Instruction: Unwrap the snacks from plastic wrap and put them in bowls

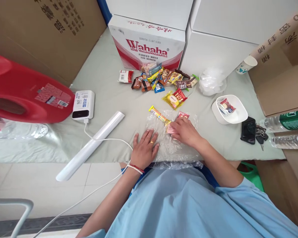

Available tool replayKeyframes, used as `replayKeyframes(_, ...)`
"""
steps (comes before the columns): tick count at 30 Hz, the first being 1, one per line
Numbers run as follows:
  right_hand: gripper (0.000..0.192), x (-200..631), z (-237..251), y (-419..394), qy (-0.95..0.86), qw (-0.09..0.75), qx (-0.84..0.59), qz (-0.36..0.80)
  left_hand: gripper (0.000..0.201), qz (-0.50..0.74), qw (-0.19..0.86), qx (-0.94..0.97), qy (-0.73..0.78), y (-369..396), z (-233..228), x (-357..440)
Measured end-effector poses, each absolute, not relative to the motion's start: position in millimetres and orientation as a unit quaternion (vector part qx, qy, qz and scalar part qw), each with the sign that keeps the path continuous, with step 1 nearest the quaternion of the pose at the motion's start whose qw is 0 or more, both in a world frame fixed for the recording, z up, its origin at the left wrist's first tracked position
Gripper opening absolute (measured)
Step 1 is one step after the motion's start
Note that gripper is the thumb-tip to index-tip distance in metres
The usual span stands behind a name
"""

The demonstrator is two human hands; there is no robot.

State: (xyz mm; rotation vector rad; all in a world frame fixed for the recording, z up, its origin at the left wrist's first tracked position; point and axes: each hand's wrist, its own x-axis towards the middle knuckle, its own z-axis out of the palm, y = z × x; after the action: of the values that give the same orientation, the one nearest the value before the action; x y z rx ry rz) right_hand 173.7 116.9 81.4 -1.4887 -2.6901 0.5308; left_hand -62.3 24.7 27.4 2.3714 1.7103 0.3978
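My left hand [144, 149] lies flat with fingers apart at the left edge of a clear plastic bag [161, 150], which is spread out on the table's front edge. On that bag, my right hand [185, 130] is closed over a pink snack packet [172, 128]; its fingers hide part of it. A red-patterned wrapper [183, 114] shows just beyond the fingers. A slim yellow snack stick [159, 114] lies slanted on the plastic, its lower end near my right fingertips. Farther back, a yellow-and-red snack packet [175, 98] rests on the cloth.
Several wrapped snacks [161, 77] are heaped before a Wahaha carton [149, 46]. To the right are a white bowl [216, 110] holding packets, a bunched plastic bag [212, 81], a paper cup [247, 64] and keys [261, 134]. A power bank [83, 103], white bar [90, 145] and red jug [49, 89] are left.
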Motion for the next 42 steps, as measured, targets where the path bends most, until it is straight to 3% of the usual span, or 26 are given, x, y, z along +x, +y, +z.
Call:
replayKeyframes(4,0.043,190.1,90.3,114.3,-0.858,0.055,-0.474,0.191,0.048,0.135,0.098,0.8,0.577,24.1,27.3,-61.9)
replayKeyframes(8,0.052,210.1,97.9,96.1,-0.856,0.113,-0.461,0.204,0.048,0.147,0.1,0.8,0.574,24.8,25.5,-62.9)
replayKeyframes(14,0.057,205.2,75.0,62.3,-0.838,-0.003,-0.532,0.12,0.05,0.138,0.094,0.8,0.577,19.3,24.6,-63.7)
replayKeyframes(19,0.051,207.0,68.8,49.3,-0.84,-0.019,-0.536,0.077,0.057,0.137,0.094,0.8,0.577,2.2,23.8,-63.6)
replayKeyframes(24,0.045,223.1,89.1,51.5,-0.85,0.048,-0.509,0.127,0.058,0.138,0.1,0.791,0.588,-3.7,22.9,-63.4)
replayKeyframes(30,0.052,207.1,133.4,69.8,-0.874,0.141,-0.443,0.141,0.056,0.123,0.094,0.787,0.597,-1.3,23.7,-62.6)
replayKeyframes(37,0.057,168.2,79.1,68.8,-0.894,0.02,-0.434,0.108,0.058,0.113,0.087,0.782,0.607,-1.9,23.6,-63.2)
replayKeyframes(42,0.066,176.3,54.3,65.9,-0.894,0.01,-0.435,0.107,0.062,0.118,0.086,0.783,0.605,-1.6,21.7,-67.0)
